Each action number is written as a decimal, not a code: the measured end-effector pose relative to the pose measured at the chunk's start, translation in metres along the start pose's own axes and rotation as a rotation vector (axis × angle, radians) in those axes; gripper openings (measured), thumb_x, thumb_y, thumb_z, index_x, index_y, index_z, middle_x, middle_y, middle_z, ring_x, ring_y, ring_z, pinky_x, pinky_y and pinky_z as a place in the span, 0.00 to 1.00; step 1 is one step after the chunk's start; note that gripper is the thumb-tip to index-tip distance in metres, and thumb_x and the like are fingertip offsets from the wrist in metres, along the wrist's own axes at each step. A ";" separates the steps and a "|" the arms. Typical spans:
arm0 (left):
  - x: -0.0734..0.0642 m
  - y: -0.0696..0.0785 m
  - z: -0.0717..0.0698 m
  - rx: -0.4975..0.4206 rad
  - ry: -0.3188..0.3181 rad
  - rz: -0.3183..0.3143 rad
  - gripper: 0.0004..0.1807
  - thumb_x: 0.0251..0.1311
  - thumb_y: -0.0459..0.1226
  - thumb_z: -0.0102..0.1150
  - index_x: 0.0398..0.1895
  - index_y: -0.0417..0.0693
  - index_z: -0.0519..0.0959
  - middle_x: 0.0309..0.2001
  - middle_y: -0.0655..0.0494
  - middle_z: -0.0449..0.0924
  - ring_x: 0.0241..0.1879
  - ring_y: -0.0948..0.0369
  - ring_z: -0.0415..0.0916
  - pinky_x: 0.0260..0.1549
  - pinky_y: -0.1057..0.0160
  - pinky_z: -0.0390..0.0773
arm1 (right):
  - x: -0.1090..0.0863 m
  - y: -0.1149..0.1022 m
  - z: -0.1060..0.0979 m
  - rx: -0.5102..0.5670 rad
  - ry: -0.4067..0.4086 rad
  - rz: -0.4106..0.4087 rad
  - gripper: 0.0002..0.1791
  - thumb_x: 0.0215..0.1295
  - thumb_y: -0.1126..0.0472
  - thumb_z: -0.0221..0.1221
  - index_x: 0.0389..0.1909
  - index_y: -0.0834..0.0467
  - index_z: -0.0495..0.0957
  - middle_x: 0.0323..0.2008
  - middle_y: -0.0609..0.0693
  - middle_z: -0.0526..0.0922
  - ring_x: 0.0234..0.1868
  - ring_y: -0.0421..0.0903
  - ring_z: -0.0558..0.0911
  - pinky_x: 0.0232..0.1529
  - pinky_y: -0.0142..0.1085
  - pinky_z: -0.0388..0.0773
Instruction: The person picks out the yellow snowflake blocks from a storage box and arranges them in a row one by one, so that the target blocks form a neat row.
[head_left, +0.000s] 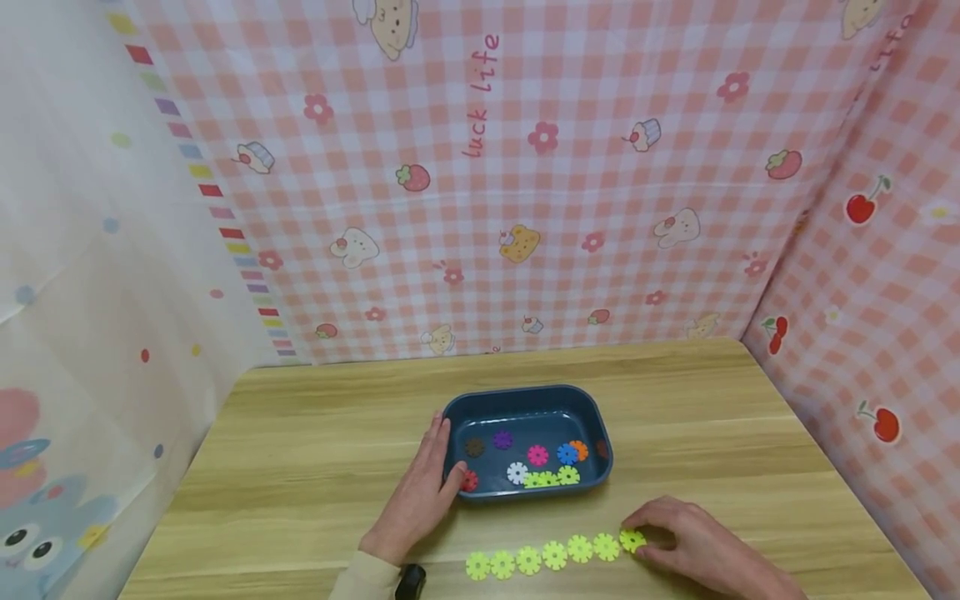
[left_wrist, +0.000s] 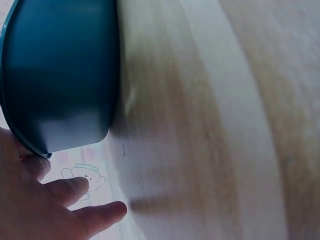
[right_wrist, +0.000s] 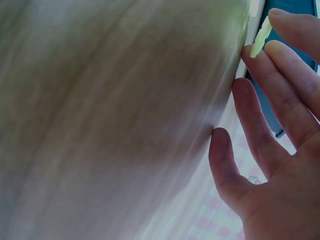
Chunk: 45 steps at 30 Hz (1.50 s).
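My right hand (head_left: pixel 686 537) pinches a yellow-green notched interlocking disc (head_left: pixel 632 541) between thumb and fingertips, at the right end of a row of matching discs (head_left: pixel 554 555) on the table. In the right wrist view, the pinched disc (right_wrist: pixel 261 37) is seen edge-on, and the other fingers spread loosely near the tabletop. A dark blue tray (head_left: pixel 525 492) sits behind the row. My left hand (head_left: pixel 420 492) rests against its left end, fingers fairly straight along the outside and thumb over the near corner. The left wrist view shows the tray's outer wall (left_wrist: pixel 60 75) beside the fingers (left_wrist: pixel 102 216).
Inside the tray lie several loose discs, among them white (head_left: pixel 517 473), pink (head_left: pixel 537 455), blue (head_left: pixel 567 454), purple (head_left: pixel 502 439), red (head_left: pixel 469 481) and yellow-green (head_left: pixel 568 474). Patterned cloth (head_left: pixel 480 208) hangs behind the wooden table (head_left: pixel 315 450) and along both sides.
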<state>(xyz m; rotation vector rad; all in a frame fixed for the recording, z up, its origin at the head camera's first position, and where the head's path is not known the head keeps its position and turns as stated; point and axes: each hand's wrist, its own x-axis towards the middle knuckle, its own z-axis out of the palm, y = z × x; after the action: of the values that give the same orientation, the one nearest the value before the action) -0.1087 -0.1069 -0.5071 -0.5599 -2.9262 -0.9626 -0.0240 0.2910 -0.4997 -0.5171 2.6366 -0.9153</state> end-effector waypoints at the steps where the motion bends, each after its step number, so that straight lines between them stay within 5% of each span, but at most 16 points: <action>1: 0.000 0.000 0.000 0.002 0.000 -0.001 0.39 0.79 0.48 0.49 0.83 0.38 0.50 0.84 0.44 0.42 0.81 0.47 0.46 0.74 0.43 0.58 | 0.000 0.000 0.000 -0.007 0.002 -0.004 0.14 0.66 0.46 0.69 0.50 0.43 0.86 0.47 0.34 0.83 0.47 0.35 0.79 0.52 0.37 0.82; 24: -0.001 -0.001 0.000 -0.004 0.003 0.017 0.39 0.80 0.47 0.49 0.83 0.37 0.50 0.84 0.43 0.42 0.80 0.44 0.47 0.74 0.43 0.58 | 0.000 -0.002 -0.002 -0.015 -0.038 -0.005 0.16 0.67 0.43 0.68 0.54 0.39 0.83 0.51 0.31 0.81 0.49 0.36 0.77 0.55 0.38 0.81; 37: -0.001 -0.001 0.000 -0.005 0.016 0.025 0.39 0.79 0.47 0.50 0.83 0.37 0.50 0.84 0.44 0.42 0.81 0.47 0.46 0.75 0.44 0.58 | 0.013 -0.022 -0.018 -0.088 0.270 -0.260 0.10 0.67 0.58 0.70 0.48 0.48 0.86 0.46 0.38 0.87 0.48 0.40 0.85 0.48 0.39 0.85; 45: -0.002 -0.002 0.000 -0.004 0.012 0.030 0.39 0.79 0.47 0.49 0.83 0.38 0.50 0.84 0.46 0.41 0.81 0.47 0.47 0.75 0.45 0.58 | 0.036 -0.042 -0.019 -0.127 0.448 -0.427 0.16 0.60 0.66 0.73 0.45 0.44 0.87 0.43 0.36 0.88 0.45 0.38 0.86 0.44 0.37 0.86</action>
<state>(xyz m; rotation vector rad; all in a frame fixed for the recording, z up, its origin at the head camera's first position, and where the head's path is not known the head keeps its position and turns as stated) -0.1078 -0.1094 -0.5087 -0.5943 -2.8978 -0.9653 -0.0532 0.2551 -0.4641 -1.0446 3.0632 -1.0942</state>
